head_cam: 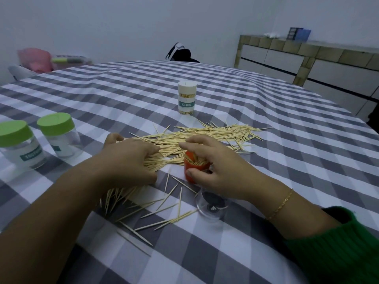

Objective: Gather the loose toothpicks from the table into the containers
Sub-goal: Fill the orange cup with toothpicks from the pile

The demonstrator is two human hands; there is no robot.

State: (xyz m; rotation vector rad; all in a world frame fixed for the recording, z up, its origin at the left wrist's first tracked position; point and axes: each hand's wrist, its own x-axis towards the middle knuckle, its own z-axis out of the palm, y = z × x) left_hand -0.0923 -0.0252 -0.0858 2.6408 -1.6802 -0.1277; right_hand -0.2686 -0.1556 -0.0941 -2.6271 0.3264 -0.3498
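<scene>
Loose toothpicks (205, 135) lie in a wide heap across the checked tablecloth, with more scattered nearer me (155, 210). My left hand (131, 158) lies palm down on the heap, its fingers curled around a bunch of toothpicks. My right hand (213, 169) grips an orange container (191, 167) that stands upright with toothpicks sticking out of its top. A clear plastic piece (213, 206) lies just below that hand.
Two clear jars with green lids (14, 132) (56, 121) stand at the left. A white-lidded toothpick tub (186, 98) stands behind the heap. Pink items (37, 58) and a dark object (182, 54) sit at the table's far edge; a cabinet (307, 58) is at the right.
</scene>
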